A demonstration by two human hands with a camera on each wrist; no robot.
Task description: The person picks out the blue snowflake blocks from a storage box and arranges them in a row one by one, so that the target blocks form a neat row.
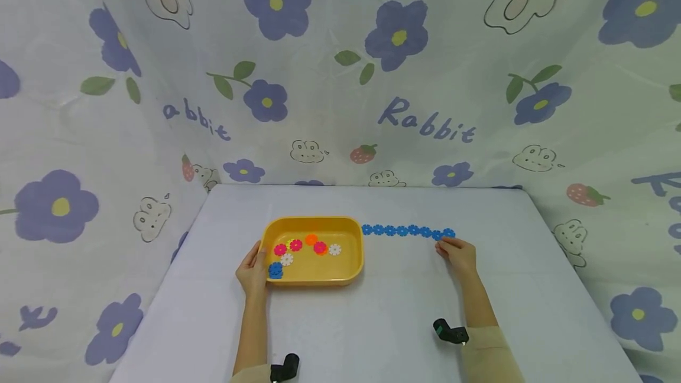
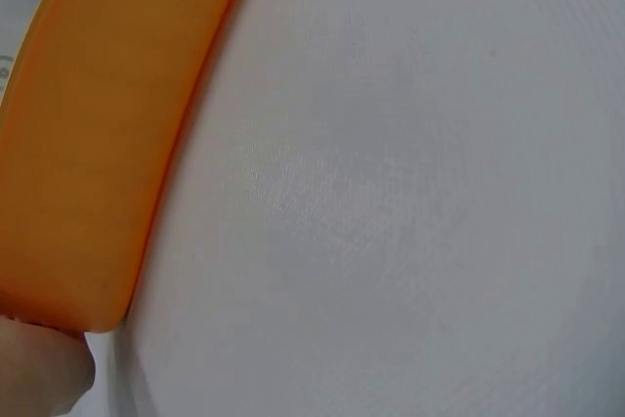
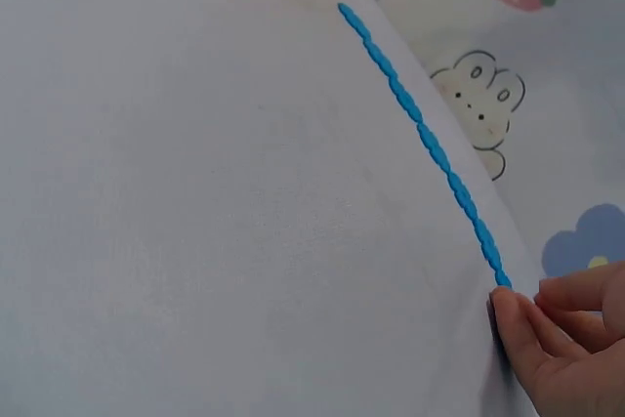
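A yellow tray (image 1: 315, 281) sits on the white table with several flower-shaped plastic pieces in it. Its left wall is gripped by my left hand (image 1: 252, 272), whose thumb lies over the rim. In the left wrist view the tray's side (image 2: 107, 124) looks orange, and only part of the hand (image 2: 39, 368) shows. From near the tray's right side runs a row of blue flower-shaped pieces (image 1: 402, 231), linked end to end. At its right end my right hand (image 1: 459, 253) pinches a blue piece between thumb and fingers. The right wrist view shows the row (image 3: 435, 148) edge-on, leading to the fingertips.
Inside the tray lie pink pieces (image 1: 295, 245), white pieces (image 1: 334, 249), an orange piece (image 1: 311, 239) and a small blue stack (image 1: 275, 270). A patterned curtain (image 1: 330, 93) hangs behind the table (image 1: 393, 312) and at both sides. Black wrist cameras (image 1: 449, 333) stick out over the table.
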